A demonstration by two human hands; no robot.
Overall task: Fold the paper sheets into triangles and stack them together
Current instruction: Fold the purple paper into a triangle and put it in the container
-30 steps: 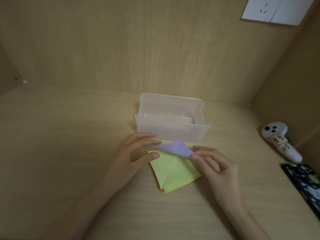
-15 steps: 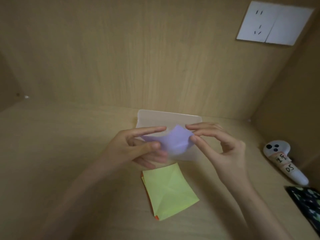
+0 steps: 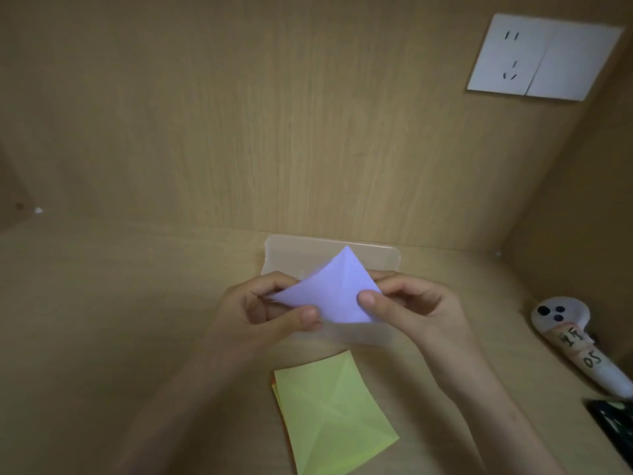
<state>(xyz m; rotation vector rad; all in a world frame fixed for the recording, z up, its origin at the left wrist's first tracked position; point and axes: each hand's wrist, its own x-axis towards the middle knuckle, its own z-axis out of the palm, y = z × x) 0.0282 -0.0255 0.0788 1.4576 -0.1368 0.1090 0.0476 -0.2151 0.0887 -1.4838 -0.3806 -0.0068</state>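
Note:
A purple paper sheet [image 3: 330, 289] is held up in the air, bent along a crease so one corner points up. My left hand [image 3: 267, 311] pinches its left and lower edge. My right hand [image 3: 407, 305] pinches its right corner between thumb and fingers. Below the hands, a stack of square sheets lies flat on the desk, with a creased yellow-green sheet [image 3: 330, 411] on top and an orange edge [image 3: 274, 383] showing at its left.
A translucent plastic box [image 3: 373, 257] stands behind the purple sheet against the wooden back wall. A white controller [image 3: 579, 341] with handwritten labels lies at the right. A dark patterned object [image 3: 613, 418] sits at the right edge. A white wall socket [image 3: 541, 58] is mounted upper right.
Both hands lifted the purple sheet off the stack and raised it in front of the box. The sheet has opened up, its top corner now pointing upward. The camera tilted up.

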